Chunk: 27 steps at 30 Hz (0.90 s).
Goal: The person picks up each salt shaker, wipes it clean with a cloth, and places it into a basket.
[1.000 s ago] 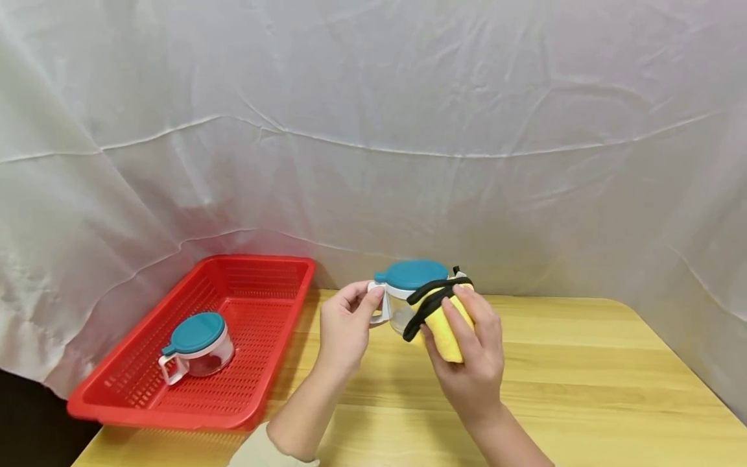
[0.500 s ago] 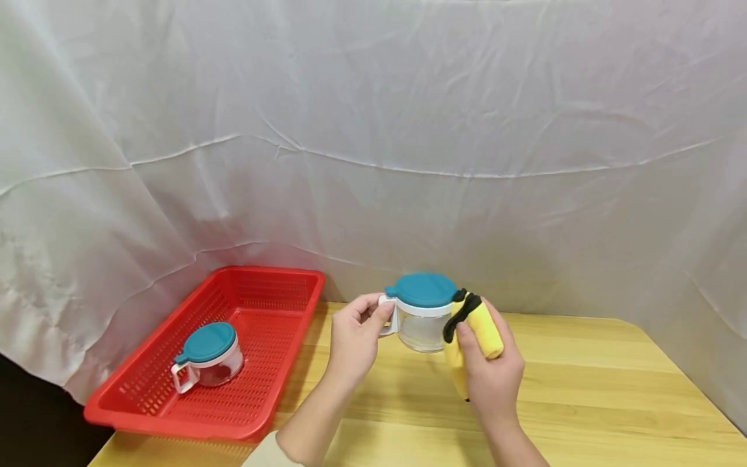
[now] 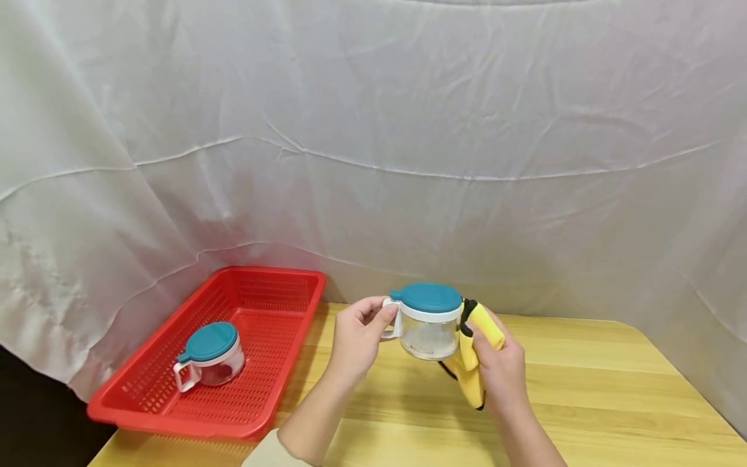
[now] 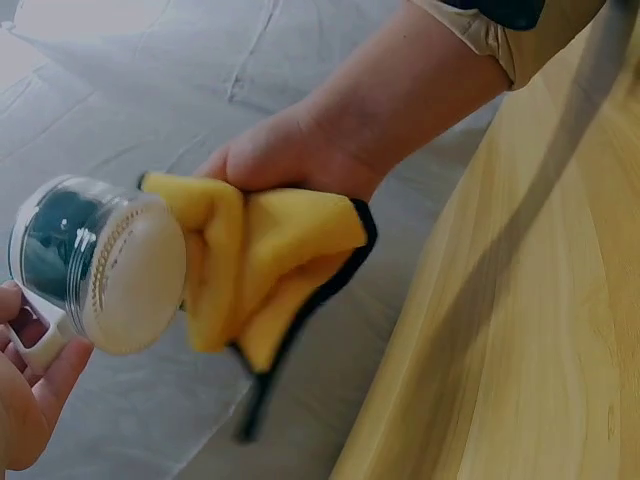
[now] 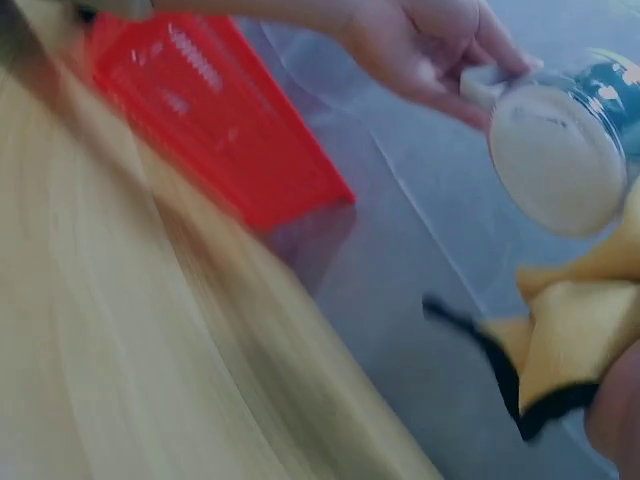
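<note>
A clear glass jar [image 3: 428, 337] with a teal lid, white collar and white handle is held up over the table, its underside showing in both wrist views. My left hand [image 3: 358, 334] pinches the handle [image 3: 392, 321] between thumb and fingers. On the jar's other side, my right hand [image 3: 502, 363] grips a bunched yellow cloth [image 4: 270, 260] with black edging. The cloth lies against the jar's right wall in the head view, and a loose corner hangs below the hand. Some of the right fingers are hidden behind the cloth.
A red plastic basket [image 3: 280, 383] with slotted sides stands on the left of the wooden table [image 3: 613, 383]. Inside it sits a second jar [image 3: 216, 350] with a teal lid and white handle. A pale fabric backdrop [image 3: 408, 130] hangs behind the table.
The right hand with the cloth has shifted from the jar's front round to its right side, baring the glass. More cloth hangs down. The left hand keeps its hold on the handle.
</note>
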### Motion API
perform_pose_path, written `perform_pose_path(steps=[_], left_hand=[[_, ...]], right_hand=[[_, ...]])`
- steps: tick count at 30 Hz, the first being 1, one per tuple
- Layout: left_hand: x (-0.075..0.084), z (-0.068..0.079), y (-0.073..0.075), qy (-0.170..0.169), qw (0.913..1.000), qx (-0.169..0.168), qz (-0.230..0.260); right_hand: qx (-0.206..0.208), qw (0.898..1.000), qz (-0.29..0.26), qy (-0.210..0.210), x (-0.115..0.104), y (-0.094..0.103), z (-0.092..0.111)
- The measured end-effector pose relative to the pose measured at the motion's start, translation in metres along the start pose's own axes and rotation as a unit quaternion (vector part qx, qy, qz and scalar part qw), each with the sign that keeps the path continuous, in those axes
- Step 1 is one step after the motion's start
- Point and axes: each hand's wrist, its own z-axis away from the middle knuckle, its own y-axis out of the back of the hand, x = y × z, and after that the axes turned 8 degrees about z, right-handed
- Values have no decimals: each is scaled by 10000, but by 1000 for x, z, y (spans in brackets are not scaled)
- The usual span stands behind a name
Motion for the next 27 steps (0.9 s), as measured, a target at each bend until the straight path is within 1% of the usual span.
perform_pose_path(steps=[1,2,3,4,5,6,7,8,9,11,12,13,15,17,20,24,27], left_hand=[[0,0,0,-40,10000,30,-78],[0,0,0,-89,9998,52,-155],[0,0,-1,-140,9996,79,-226],[0,0,-1,-187,9993,103,-292],[1,0,-1,-225,9991,116,-333],[1,0,-1,-247,9990,125,-362],[1,0,-2,-268,9987,142,-403],[1,0,-1,-280,9986,156,-427],[1,0,-1,-280,9984,173,-454],[0,1,-1,-278,9981,205,-515],[0,1,0,-281,9978,232,-556],[0,1,0,-283,9975,247,-607],[0,2,1,-282,9970,258,-680],[1,3,2,-283,9966,247,-732],[4,4,3,-303,9959,224,-816],[8,6,6,-376,9950,217,-898],[13,8,7,-404,9945,160,-948]], right_hand=[[97,9986,468,203,3,3,-2],[205,9933,1040,458,6,6,-5],[311,9827,1643,791,10,9,-7],[418,9668,2234,1168,13,12,-10],[424,9501,2690,1523,18,14,-13],[407,9323,3101,1817,23,17,-15],[345,9156,3457,2026,28,20,-17],[258,9002,3770,2166,33,22,-19],[110,8879,4025,2225,38,24,-20],[-306,8692,4478,2075,47,27,-23],[-520,8620,4652,1944,52,28,-24],[-703,8571,4775,1803,56,30,-24],[-1006,8519,4892,1577,64,31,-26],[-1150,8540,4862,1451,71,32,-27],[-1207,8583,4776,1440,78,32,-27],[-1219,8567,4785,1495,81,32,-26],[-1178,8558,4809,1498,81,36,-26]])
